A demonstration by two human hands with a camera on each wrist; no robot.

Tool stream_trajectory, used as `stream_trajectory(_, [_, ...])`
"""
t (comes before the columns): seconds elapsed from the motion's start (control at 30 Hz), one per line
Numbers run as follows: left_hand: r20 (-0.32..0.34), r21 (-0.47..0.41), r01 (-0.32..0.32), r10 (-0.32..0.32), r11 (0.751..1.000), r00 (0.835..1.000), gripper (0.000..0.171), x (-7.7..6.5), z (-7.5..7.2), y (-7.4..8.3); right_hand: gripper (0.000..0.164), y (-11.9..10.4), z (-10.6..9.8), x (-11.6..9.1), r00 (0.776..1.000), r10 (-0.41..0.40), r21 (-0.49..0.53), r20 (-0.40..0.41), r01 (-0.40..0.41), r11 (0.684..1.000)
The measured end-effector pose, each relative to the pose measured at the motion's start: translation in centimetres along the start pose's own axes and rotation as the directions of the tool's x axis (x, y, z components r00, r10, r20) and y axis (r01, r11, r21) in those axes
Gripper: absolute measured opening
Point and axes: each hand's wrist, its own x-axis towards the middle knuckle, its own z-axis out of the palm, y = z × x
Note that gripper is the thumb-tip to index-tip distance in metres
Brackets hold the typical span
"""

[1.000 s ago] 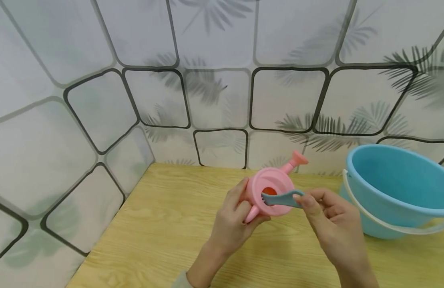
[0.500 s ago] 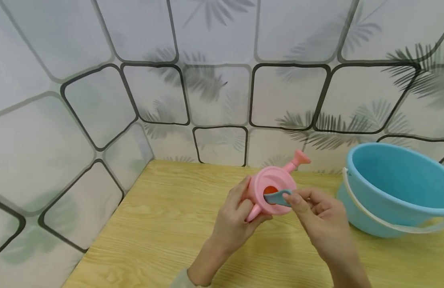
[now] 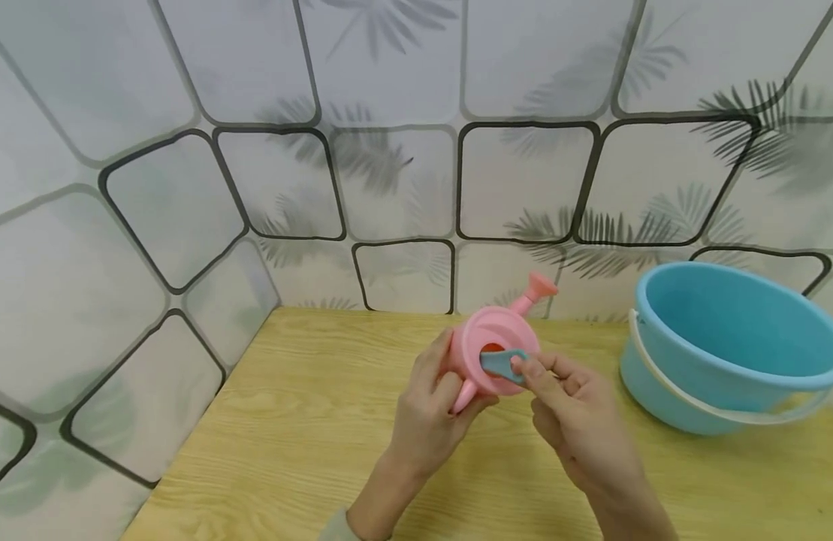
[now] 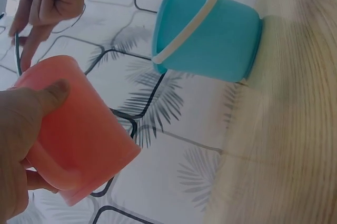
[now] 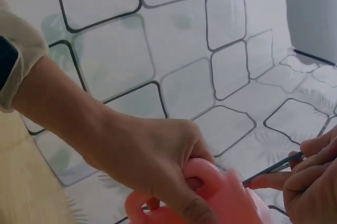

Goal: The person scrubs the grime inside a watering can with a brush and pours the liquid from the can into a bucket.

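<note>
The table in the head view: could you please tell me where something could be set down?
Left of the left hand, the table is bare up to the wall. Another patch lies right of the right hand, in front of the bucket. The can and tool crowd the space between the hands.

Blue bucket [image 3: 700,391], wooden table [image 3: 308,391], patterned wall [image 3: 402,195]

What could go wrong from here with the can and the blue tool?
1. The right hand pinches only the end of the tool, so it could slip and drop into the can.
2. The tool's far end is hidden inside the can, so it might snag unseen.
3. The left hand holds the can above the table; a loose grip could let it fall.
</note>
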Motion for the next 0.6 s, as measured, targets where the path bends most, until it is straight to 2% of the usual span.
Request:
stream_trajectory(0.13, [-0.024, 0.022, 0.014, -0.013, 1.0, 1.0, 0.041, 0.1, 0.0, -0.1, 0.031, -0.1, 0.0, -0.2, 0.999, -0.04, 0.179, 0.037, 0.032, 0.983])
stream_trajectory(0.33, [-0.068, 0.03, -0.007, 0.009, 1.0, 0.998, 0.039, 0.0, 0.4, 0.3, 0.028, 0.8, 1.0, 0.0, 1.0, 0.013, 0.163, 0.015, -0.015, 0.986])
stream_trajectory(0.5, [-0.102, 0.009, 0.028, -0.027, 1.0, 0.994, 0.037, 0.0, 0.5, 0.3, 0.031, 0.9, 1.2, -0.3, 0.999, -0.045, 0.248, 0.016, 0.039, 0.968])
stream_trajectory(0.6, [-0.111, 0.01, 0.016, -0.015, 1.0, 0.994, 0.037, 0.0, 0.6, 0.5, 0.031, 1.0, 1.6, -0.3, 0.999, -0.045, 0.251, -0.004, 0.044, 0.967])
